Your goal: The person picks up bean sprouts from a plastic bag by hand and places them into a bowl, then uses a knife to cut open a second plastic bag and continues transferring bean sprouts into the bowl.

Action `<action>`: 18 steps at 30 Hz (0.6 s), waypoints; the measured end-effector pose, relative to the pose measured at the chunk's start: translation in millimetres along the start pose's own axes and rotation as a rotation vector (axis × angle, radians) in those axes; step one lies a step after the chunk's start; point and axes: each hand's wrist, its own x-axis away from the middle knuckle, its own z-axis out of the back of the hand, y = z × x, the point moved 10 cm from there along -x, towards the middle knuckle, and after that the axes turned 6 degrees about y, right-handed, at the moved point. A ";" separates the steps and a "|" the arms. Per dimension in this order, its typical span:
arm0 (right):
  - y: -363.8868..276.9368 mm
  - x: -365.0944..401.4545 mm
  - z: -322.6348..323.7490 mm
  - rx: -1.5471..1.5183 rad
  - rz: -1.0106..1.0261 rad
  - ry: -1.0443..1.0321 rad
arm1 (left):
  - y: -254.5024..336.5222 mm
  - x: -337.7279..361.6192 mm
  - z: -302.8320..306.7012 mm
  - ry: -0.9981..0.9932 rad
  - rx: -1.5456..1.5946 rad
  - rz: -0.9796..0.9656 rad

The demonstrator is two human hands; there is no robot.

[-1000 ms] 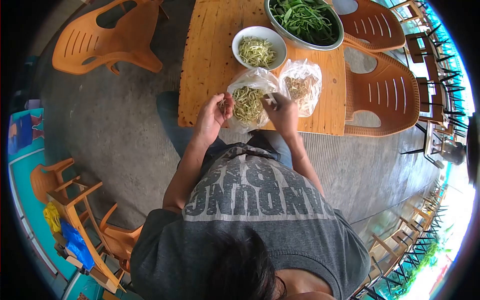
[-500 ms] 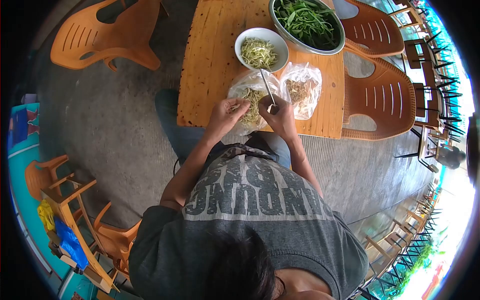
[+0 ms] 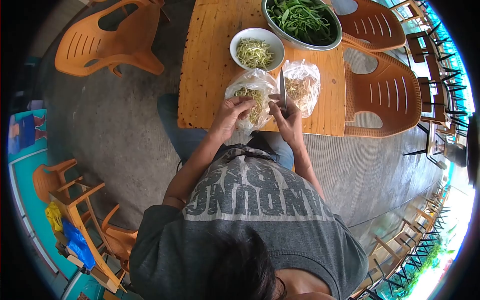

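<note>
Wooden table, plastic bag at its near edge. The left hand has slid from the rim into the bag, fingers pinching bean sprouts. The right hand stays clenched on the knife, the blade now swung upright and clear: picking, not cutting.

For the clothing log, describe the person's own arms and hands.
Both arms are bare below the short sleeves of a grey T-shirt printed with dark block lettering. The left hand and right hand are ungloved; no watch, bracelet or ring shows at this size.
</note>
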 end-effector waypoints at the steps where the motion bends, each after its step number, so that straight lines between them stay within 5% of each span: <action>1: -6.4 3.3 -2.6 -0.102 -0.045 -0.017 | 0.7 -1.0 -0.3 0.011 0.028 0.002; 7: -0.5 20.6 -16.9 -0.290 -0.237 -0.226 | 6.1 -5.4 -10.8 0.060 0.011 -0.051; 18: 8.0 19.6 -2.9 -0.390 -0.222 -0.232 | -1.9 -12.5 -39.4 0.105 -0.049 -0.069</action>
